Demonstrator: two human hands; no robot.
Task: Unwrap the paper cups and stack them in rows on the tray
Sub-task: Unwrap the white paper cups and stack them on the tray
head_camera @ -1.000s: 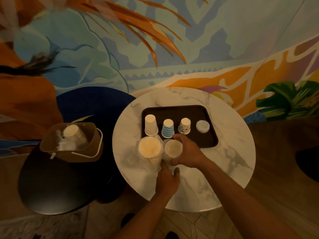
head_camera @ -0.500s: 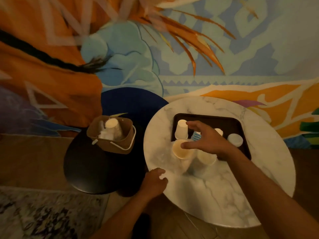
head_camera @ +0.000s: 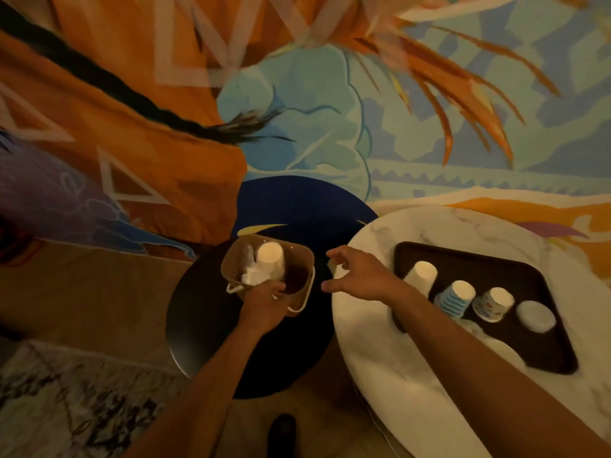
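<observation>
1. Paper cups [head_camera: 421,276] stand upside down in a row of four stacks on the dark tray [head_camera: 479,262], which lies on the round marble desk [head_camera: 373,352].
2. A blurred pale bundle [head_camera: 492,345] lies against the tray's near edge.
3. Another cup stack [head_camera: 269,257] sits beside crumpled white wrapping in the brown basket [head_camera: 239,254] on the low black desk [head_camera: 205,325].
4. The left hand [head_camera: 264,302] grips the basket's near rim, fingers curled over it.
5. The right hand [head_camera: 358,276] hovers between the basket and the marble desk's edge, fingers spread wide, holding nothing.
</observation>
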